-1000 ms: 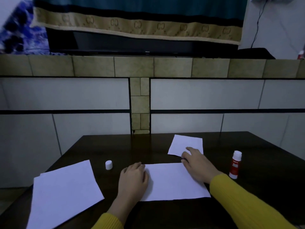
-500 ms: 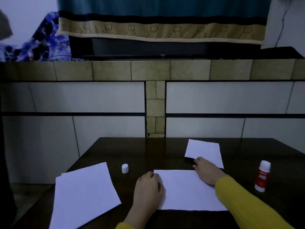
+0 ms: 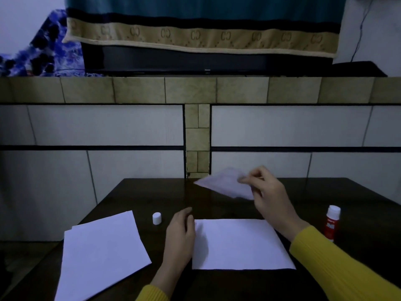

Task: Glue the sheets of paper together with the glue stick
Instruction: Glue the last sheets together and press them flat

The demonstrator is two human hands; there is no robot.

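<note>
A large white sheet (image 3: 240, 244) lies flat on the dark table (image 3: 358, 213) in front of me. My left hand (image 3: 180, 237) rests at its left edge, fingers loosely curled, palm down. My right hand (image 3: 269, 196) holds a small white sheet (image 3: 223, 183) pinched between thumb and fingers, lifted off the table and blurred. The red glue stick (image 3: 332, 222) stands upright and uncapped at the right. Its white cap (image 3: 156, 218) sits left of my left hand.
A stack of white sheets (image 3: 99, 255) lies at the table's front left. A tiled wall (image 3: 130, 127) rises just behind the table's far edge. The table's left edge runs diagonally beside the stack.
My right hand has picked the small sheet up off the table and raised it. The left hand stays at the large sheet's left edge. The camera has tilted slightly.
</note>
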